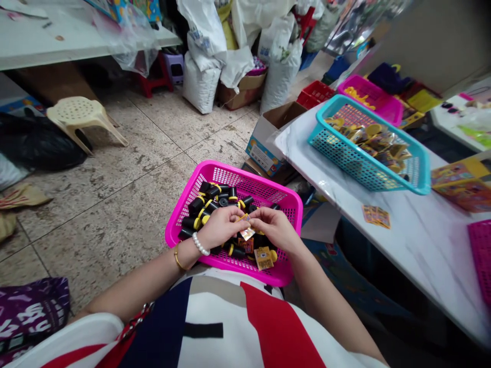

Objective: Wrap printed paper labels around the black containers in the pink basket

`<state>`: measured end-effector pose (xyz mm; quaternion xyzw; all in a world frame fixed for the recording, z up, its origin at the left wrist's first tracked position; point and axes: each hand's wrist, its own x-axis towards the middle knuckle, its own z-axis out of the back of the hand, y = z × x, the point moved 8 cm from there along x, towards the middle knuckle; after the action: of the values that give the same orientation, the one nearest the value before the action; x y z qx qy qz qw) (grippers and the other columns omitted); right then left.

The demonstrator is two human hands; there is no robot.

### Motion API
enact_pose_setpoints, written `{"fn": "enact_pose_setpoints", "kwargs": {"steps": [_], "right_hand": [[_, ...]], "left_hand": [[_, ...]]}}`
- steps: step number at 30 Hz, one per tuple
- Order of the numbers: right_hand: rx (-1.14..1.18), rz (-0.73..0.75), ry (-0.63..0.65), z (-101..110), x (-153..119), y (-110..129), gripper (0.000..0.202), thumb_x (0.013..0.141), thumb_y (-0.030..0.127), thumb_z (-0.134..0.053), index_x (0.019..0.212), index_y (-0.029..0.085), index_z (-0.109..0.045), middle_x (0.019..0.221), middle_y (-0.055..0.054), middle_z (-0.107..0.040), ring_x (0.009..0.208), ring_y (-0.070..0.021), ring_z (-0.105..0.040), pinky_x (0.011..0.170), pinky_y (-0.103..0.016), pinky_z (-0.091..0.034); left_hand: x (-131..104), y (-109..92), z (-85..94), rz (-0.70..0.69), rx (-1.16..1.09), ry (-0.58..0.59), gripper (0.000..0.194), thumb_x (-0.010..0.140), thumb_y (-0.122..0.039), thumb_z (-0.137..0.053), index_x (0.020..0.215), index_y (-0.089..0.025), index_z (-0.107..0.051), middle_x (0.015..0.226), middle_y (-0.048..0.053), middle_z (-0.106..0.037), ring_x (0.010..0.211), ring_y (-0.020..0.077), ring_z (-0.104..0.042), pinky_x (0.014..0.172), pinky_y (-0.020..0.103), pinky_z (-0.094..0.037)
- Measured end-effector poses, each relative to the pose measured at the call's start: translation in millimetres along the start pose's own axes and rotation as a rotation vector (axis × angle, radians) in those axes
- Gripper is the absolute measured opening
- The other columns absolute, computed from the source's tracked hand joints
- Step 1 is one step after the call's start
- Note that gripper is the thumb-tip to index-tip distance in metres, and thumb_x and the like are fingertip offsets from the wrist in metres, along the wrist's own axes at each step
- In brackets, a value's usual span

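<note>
A pink basket (pixel 178 204) rests on my lap, holding several black cylinders with yellow ends (pixel 196 205). Above its middle, my left hand (pixel 224 225) and my right hand (pixel 273 227) pinch a small shiny packet (pixel 247 232) between their fingertips. The hands are close together, with the packet between them. Under and beside my right hand, an orange printed card (pixel 264 258) lies on the cylinders near the basket's front side. Another reddish card (pixel 246 246) lies just below the packet. The fingertips partly cover the packet's upper part.
To the right, a white marbled table (pixel 387 255) bears a turquoise basket (pixel 345 163) of wrapped yellow items and some orange cards (pixel 376 216). An open carton (pixel 264 138) stands beside it. A cream stool (pixel 79 112) and white sacks (pixel 203 76) stand on the floor.
</note>
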<state>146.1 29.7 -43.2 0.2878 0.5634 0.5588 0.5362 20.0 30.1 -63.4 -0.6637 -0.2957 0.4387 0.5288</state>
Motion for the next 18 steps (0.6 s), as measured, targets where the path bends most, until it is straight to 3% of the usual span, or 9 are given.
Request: {"fn": "enact_pose_setpoints", "kwargs": {"steps": [4,8,10,12,15,18], "right_hand": [[0.063,-0.047,-0.01,4.1,3.8,-4.6,0.025,0.076,0.041,-0.07,0.083,0.017,-0.066,0.066,0.002,-0.061,0.052,-0.0085,-0.048,0.05,-0.022,-0.036],[0.135,-0.077,0.01,-3.5,2.0,-9.1,0.028,0.076,0.043,-0.069,0.084,0.017,-0.067,0.065,0.002,-0.06,0.05,-0.0078,-0.045,0.047,-0.021,-0.032],[0.166,-0.054,-0.053,-4.2,1.8,-9.7,0.026,0.073,0.042,-0.073,0.077,0.017,-0.066,0.062,0.003,-0.059,0.051,-0.008,-0.045,0.048,-0.021,-0.034],[0.229,-0.009,-0.213,2.2,1.7,-10.9,0.026,0.071,0.041,-0.074,0.074,0.017,-0.065,0.062,0.003,-0.058,0.052,-0.009,-0.046,0.05,-0.022,-0.037],[0.327,0.041,-0.426,10.2,-0.9,-16.8,0.025,0.071,0.042,-0.073,0.075,0.018,-0.065,0.066,0.002,-0.061,0.059,-0.0123,-0.053,0.058,-0.025,-0.045],[0.339,0.044,-0.406,4.5,-3.2,-21.1,0.023,0.073,0.041,-0.072,0.073,0.018,-0.064,0.065,0.002,-0.062,0.061,-0.0132,-0.055,0.063,-0.026,-0.046]], "left_hand": [[0.4,-1.4,4.1,-0.02,-0.085,-0.072,0.034,0.08,-0.037,-0.064,0.104,-0.017,-0.052,0.056,-0.006,-0.056,0.045,0.0088,-0.051,0.041,0.017,-0.035],[1.2,-3.2,5.9,-0.036,-0.067,-0.062,0.034,0.082,-0.039,-0.062,0.106,-0.017,-0.052,0.053,-0.007,-0.053,0.043,0.0079,-0.05,0.041,0.016,-0.035],[0.3,-4.1,4.9,-0.037,-0.091,-0.064,0.037,0.083,-0.042,-0.06,0.11,-0.018,-0.05,0.054,-0.007,-0.054,0.043,0.0079,-0.049,0.04,0.016,-0.035],[-0.8,-4.9,2.4,-0.033,-0.151,-0.068,0.041,0.081,-0.044,-0.063,0.111,-0.018,-0.05,0.061,-0.005,-0.058,0.046,0.0078,-0.051,0.04,0.016,-0.034],[-1.2,-6.3,-2.8,-0.027,-0.181,-0.05,0.035,0.073,-0.039,-0.072,0.094,-0.015,-0.057,0.068,-0.003,-0.06,0.049,0.0059,-0.049,0.041,0.016,-0.034],[0.5,-4.8,2.5,-0.011,-0.229,-0.09,0.028,0.072,-0.036,-0.072,0.074,-0.014,-0.055,0.061,-0.004,-0.057,0.042,0.0043,-0.044,0.04,0.017,-0.032]]}}
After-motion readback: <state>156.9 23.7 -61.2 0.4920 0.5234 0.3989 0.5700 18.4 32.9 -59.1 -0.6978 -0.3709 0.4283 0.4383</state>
